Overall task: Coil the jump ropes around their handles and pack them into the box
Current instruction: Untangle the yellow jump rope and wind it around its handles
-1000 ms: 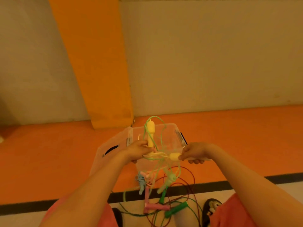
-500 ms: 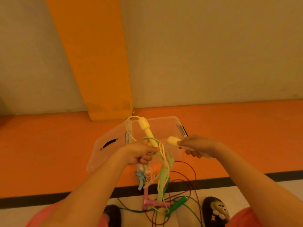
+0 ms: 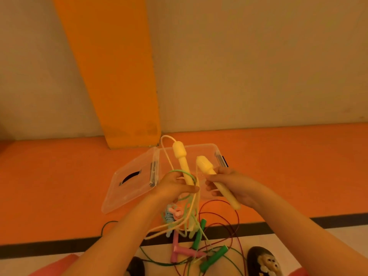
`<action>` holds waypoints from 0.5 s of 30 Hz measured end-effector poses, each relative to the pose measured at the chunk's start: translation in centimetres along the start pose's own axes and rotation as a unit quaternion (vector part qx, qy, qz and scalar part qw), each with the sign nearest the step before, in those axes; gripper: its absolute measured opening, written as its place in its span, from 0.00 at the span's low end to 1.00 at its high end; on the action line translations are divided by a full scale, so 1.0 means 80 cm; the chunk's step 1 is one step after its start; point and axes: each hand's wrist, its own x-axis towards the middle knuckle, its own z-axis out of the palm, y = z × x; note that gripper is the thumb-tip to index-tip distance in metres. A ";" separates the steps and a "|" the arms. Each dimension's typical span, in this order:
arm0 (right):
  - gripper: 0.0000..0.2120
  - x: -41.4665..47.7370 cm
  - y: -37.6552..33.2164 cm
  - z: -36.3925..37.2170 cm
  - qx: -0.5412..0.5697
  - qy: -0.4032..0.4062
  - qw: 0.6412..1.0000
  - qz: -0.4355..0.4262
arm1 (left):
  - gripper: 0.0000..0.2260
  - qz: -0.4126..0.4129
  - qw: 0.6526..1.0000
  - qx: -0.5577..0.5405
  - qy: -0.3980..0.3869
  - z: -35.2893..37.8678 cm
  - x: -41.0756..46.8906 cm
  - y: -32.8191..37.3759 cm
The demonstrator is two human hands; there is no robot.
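Left hand (image 3: 175,186) grips upright pale-yellow plastic rope handle (image 3: 180,158); right hand (image 3: 229,184) grips second yellow handle (image 3: 207,168); advice: pair handles, shed snagged green cord (image 3: 180,170), wind snugly.

The yellow rope is the one up in the air: the upright yellow handle (image 3: 181,164), bulb end on top, sits in the left hand (image 3: 175,187), and the slanted yellow handle (image 3: 216,181) in the right hand (image 3: 232,186). Its yellow cord (image 3: 164,154) arcs off the upright one and hangs down in loose strands. Behind them is the clear box (image 3: 201,146), with its lid (image 3: 129,188) flopped open to the left. On the floor there's a tangle of pink handles (image 3: 185,251), green handles (image 3: 213,259), a dark red cord (image 3: 236,216) and what looks like a blue bundle (image 3: 168,216).
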 end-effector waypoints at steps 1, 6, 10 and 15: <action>0.07 0.004 0.003 0.003 0.009 0.015 1.000 -0.020 | 0.12 0.022 1.000 0.005 0.005 0.003 0.000 0.001; 0.13 0.010 0.005 0.017 0.027 0.055 0.992 -0.108 | 0.10 0.099 0.992 0.067 -0.035 0.022 -0.003 -0.003; 0.14 0.014 0.012 0.030 0.032 0.031 0.994 -0.099 | 0.02 0.115 0.984 0.114 -0.069 0.029 -0.009 0.004; 0.15 0.016 -0.003 0.024 0.093 0.061 0.984 -0.137 | 0.16 -0.032 0.994 -0.100 -0.035 0.030 -0.014 0.010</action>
